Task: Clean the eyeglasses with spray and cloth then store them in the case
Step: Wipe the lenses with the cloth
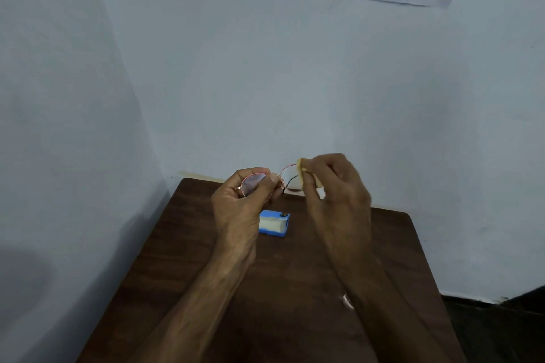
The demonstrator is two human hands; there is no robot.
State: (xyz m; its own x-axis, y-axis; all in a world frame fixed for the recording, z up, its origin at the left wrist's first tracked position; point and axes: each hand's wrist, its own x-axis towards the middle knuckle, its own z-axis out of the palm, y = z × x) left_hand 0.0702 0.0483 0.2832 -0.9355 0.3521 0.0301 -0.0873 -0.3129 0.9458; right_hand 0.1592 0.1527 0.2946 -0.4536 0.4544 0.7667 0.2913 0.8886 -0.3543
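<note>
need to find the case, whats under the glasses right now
Below the eyeglasses, which the left hand holds up, a blue case sits on the brown table. The hand covers the case's left end, and whether anything lies inside cannot be told.

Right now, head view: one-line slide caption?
Left hand holds the eyeglasses over a wooden table while the right hand holds a cloth against one lens; blue case lies below.

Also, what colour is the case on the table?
The case is blue, whitish inside, seen in the head view.
</note>
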